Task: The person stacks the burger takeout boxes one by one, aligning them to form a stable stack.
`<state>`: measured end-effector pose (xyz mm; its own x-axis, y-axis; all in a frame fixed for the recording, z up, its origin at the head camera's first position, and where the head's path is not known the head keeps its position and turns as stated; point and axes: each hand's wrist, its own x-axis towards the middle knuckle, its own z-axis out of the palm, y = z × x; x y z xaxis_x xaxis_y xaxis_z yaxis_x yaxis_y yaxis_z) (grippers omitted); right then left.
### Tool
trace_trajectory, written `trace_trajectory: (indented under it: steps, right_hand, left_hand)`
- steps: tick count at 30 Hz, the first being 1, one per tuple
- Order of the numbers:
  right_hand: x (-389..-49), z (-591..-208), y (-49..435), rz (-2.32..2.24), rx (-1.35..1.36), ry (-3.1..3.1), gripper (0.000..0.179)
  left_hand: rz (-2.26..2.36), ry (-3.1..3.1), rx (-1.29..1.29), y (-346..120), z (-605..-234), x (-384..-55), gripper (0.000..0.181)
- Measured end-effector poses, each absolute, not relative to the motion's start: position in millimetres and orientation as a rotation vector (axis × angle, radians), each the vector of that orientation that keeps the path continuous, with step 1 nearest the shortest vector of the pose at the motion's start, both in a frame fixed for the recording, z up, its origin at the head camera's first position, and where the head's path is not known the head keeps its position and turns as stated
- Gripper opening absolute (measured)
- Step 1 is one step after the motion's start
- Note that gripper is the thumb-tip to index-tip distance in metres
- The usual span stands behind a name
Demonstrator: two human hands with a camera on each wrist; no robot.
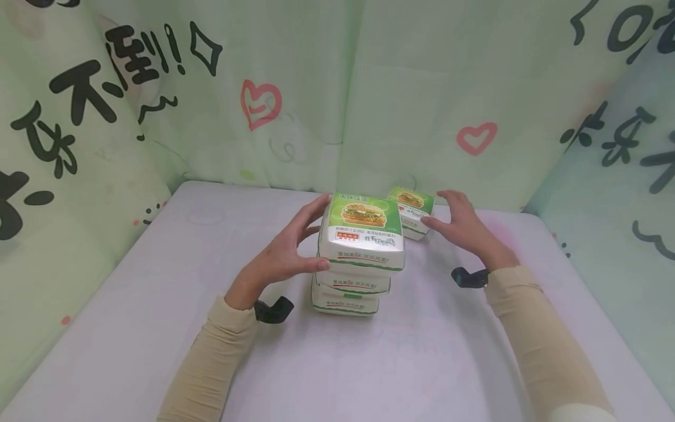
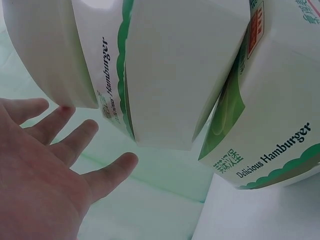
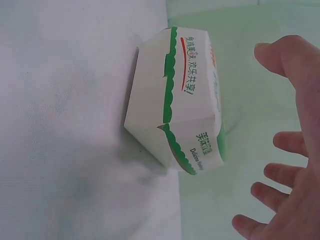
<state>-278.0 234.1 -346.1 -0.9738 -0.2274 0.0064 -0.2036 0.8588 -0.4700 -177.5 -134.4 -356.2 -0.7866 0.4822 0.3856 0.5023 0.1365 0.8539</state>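
Three white-and-green hamburger boxes stand in a stack at the middle of the table, the top box (image 1: 364,240) over the middle box (image 1: 358,285) and the bottom box (image 1: 345,305). My left hand (image 1: 282,252) is at the left side of the top box, thumb at its front corner and fingers spread; in the left wrist view a fingertip appears to touch it. Behind the stack, to the right, another hamburger box (image 1: 413,202) sits on the table. My right hand (image 1: 464,228) is just right of that box, fingers apart; the right wrist view shows a gap between them.
A white-covered table (image 1: 422,351) lies under the boxes. Pale green curtains (image 1: 411,99) with hearts and dark lettering enclose its back and sides. Each wrist carries a dark device, such as the left wrist's camera (image 1: 274,310).
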Motion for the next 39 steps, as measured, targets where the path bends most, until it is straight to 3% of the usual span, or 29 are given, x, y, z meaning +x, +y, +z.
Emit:
trace_trajectory:
  steps: [24, 39]
  right_hand:
    - [-303, -364, 231, -0.644, -0.269, 2.903, 0.099]
    - [-310, -371, 226, -0.616, -0.296, 2.896, 0.090]
  left_hand:
    - [-1.820, -2.342, -1.024, -134, -355, -176, 0.112]
    - [-1.839, -2.339, -1.024, -135, -353, -175, 0.112]
